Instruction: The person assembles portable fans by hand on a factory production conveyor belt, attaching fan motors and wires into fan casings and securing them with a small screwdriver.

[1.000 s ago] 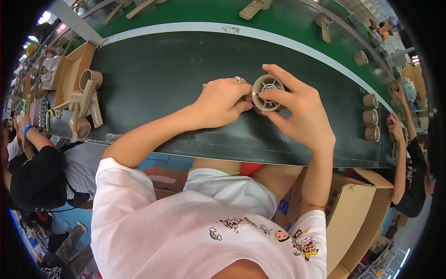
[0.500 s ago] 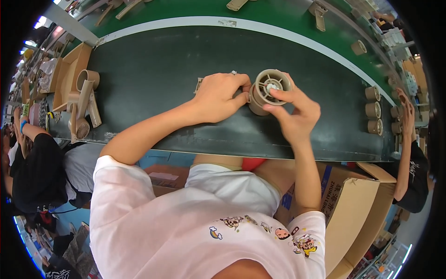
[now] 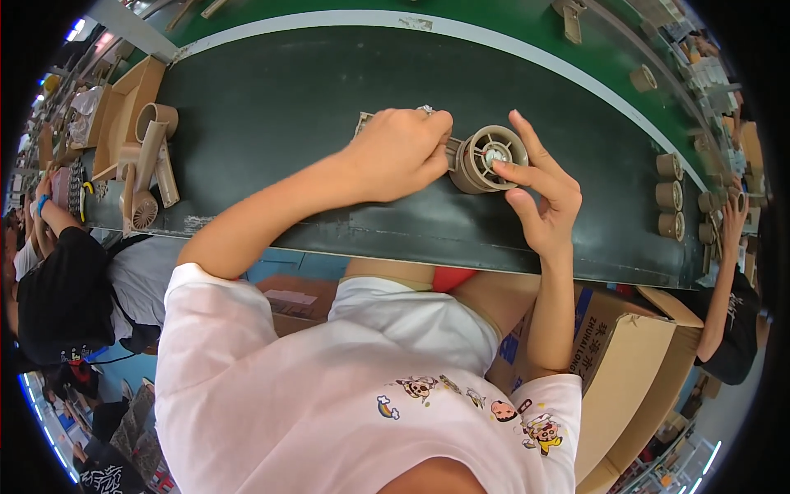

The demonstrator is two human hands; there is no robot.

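Note:
A beige hair dryer housing [image 3: 468,176] lies on the dark work surface in front of me, its round barrel facing up with spokes and a pale hub [image 3: 494,156] inside. My left hand [image 3: 398,155] is closed around its handle and hides most of it; a beige end [image 3: 363,121] shows past the knuckles. At the barrel's right side is my right hand [image 3: 550,198], fingers spread. One of its fingertips reaches over the rim to the hub, while the thumb stands off the barrel.
Several beige housings [image 3: 153,152] lie at the left beside a cardboard tray [image 3: 127,103]. Three short beige cylinders [image 3: 668,196] line the right side. Beyond a white strip [image 3: 461,23] runs a green belt [image 3: 527,37] with parts. A large carton [image 3: 629,370] stands below right; co-workers sit on both sides.
My right hand has loosened from around the barrel, its fingers now spread. The barrel has tilted and shifted slightly right. My left hand keeps its hold on the handle.

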